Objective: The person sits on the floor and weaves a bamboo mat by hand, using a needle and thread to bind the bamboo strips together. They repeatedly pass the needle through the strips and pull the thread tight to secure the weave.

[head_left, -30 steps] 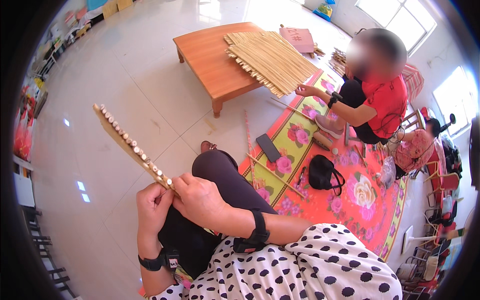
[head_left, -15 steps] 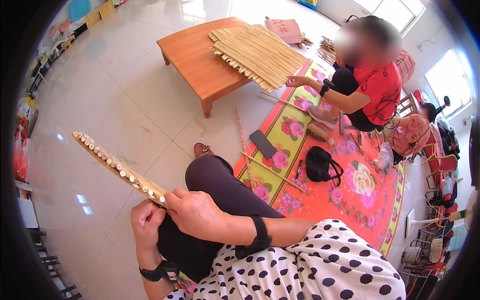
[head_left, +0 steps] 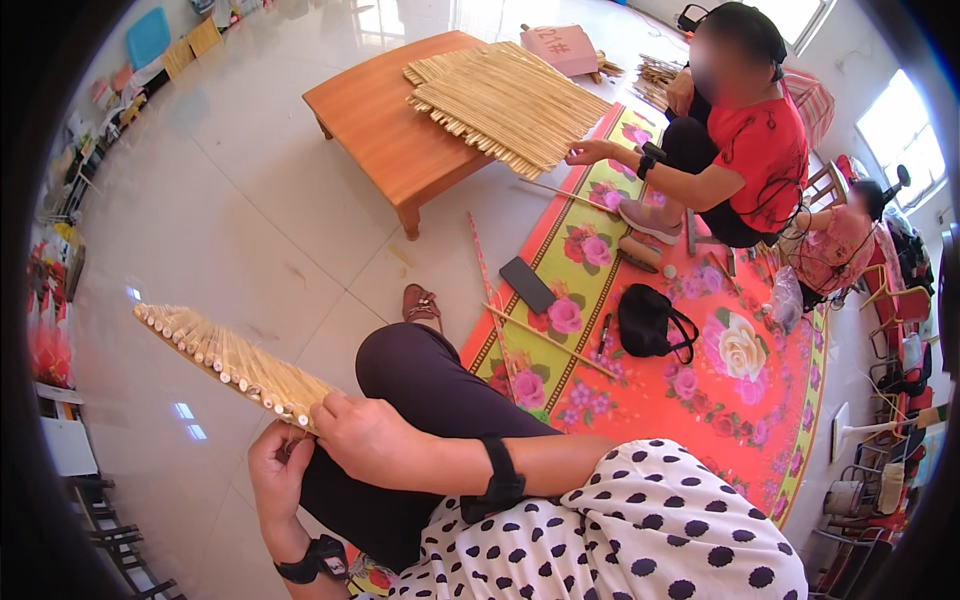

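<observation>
Panel of thin sticks point(head_left: 235, 355) extends leftward above the tiled floor point(head_left: 230, 245), beside the wearer's knee point(head_left: 400, 362). Left hand point(head_left: 278, 470): thumb and fingers pinching the near end. Right hand point(head_left: 365, 437): gripping the same end, just beside the left. Beyond: low wooden table point(head_left: 360, 110) supporting a larger stick panel point(head_left: 510, 105); co-worker's hand point(head_left: 590, 152) at its edge. Floral mat point(head_left: 640, 415): phone point(head_left: 527, 285), black bag point(head_left: 645, 320).

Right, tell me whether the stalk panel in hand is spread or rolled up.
Spread. The stalk panel extends nearly flat, its ends in one long row; the left hand and right hand hold its near end.
</observation>
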{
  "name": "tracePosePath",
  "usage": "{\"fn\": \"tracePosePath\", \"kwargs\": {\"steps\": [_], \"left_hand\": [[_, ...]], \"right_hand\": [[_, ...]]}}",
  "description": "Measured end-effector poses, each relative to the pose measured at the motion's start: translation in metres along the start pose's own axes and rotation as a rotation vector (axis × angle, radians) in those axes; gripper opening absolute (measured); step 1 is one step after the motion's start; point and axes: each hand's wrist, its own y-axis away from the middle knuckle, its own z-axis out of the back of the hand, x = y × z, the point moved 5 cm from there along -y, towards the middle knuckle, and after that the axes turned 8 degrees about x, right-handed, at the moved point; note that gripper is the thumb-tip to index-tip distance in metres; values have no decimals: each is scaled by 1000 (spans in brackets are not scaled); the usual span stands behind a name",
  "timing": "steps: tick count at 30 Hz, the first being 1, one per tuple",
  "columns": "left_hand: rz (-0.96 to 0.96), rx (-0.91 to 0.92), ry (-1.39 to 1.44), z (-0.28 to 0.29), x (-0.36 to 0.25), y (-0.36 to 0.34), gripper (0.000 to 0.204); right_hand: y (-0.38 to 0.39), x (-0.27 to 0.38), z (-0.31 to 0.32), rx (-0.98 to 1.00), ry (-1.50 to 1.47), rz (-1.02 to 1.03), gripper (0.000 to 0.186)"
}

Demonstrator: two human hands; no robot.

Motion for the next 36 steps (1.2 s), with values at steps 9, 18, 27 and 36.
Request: {"fn": "tracePosePath", "kwargs": {"steps": [9, 18, 27, 36], "left_hand": [[-1, -119, 672, 41, 29, 17, 16], [172, -295, 514, 77, 52, 27, 20], [299, -341, 413, 89, 55, 11, 22], [261, -419, 456, 120, 86, 26, 37]], "right_hand": [[-2, -6, 2, -62, -46, -18, 16], [3, -27, 4, -42, -161, -44, 20], [5, -31, 5, -45, -160, 35, 18], [7, -32, 3, 24, -151, 35, 36]]}}
